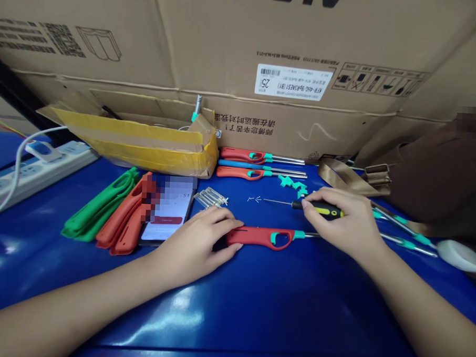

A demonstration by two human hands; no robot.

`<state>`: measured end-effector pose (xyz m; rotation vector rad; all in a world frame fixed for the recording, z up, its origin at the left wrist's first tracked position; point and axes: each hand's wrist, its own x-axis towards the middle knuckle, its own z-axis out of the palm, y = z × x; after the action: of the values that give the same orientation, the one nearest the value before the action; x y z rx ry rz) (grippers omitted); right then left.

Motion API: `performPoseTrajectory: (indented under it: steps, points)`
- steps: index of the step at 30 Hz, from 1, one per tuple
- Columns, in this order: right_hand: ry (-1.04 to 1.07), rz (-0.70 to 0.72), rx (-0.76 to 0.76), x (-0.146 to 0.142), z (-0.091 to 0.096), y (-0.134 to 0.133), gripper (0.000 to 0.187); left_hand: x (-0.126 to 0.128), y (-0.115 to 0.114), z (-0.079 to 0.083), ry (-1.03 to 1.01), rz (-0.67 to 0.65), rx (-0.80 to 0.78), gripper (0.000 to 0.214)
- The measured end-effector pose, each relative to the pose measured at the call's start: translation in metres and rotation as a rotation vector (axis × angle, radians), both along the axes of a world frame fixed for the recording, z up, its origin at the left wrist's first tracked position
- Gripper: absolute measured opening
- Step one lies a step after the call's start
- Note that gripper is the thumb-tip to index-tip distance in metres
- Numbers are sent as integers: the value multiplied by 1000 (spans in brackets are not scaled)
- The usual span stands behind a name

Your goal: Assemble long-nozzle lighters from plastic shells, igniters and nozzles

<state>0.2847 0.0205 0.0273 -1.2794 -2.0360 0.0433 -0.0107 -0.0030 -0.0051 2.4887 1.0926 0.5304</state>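
My left hand (204, 239) holds the rear end of a red long-necked gas lighter (257, 236) lying on the blue table, thumb on one side and fingers on the other. The lighter has a teal trigger and collar, and its metal tube runs right, partly behind my right hand (349, 217). That hand is closed around the black and yellow handle of a screwdriver (328, 210). Its shaft points left, the tip near several tiny thin pieces (255, 200). Several clear small cylinders (210, 197) lie just beyond my left hand.
Behind lie more lighters (238, 172) and teal plastic parts (291, 184). On the left are green handle shells (100, 206), red shells (121, 231), a phone (167, 230) and a power strip (45, 165). A yellow-taped box (152, 148) stands behind; metal tubes (401, 241) lie right, near a person's dark sleeve (431, 171).
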Motion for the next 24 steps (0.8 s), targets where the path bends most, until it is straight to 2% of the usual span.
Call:
performPoseTrajectory:
  steps: [11,15,18,20,22,24]
  points:
    - [-39,85,-13,-2,-3,1,12,0,1,0,9,0,3,34]
    - [0,42,-31,0,0,0,9,0,1,1,10,1,5,34]
    - [101,-51,-48,2,6,-2,4,1,0,-1,-12,0,-7,35]
    - [199,-108,-58,3,11,-4,7,2,-1,-3,-50,0,-32,36]
    - [391,-121,-105,0,18,-7,13,4,-1,-6,-95,0,-56,37]
    - [682,-70,-201,-8,26,-10,19,6,0,-8,-130,0,-68,38]
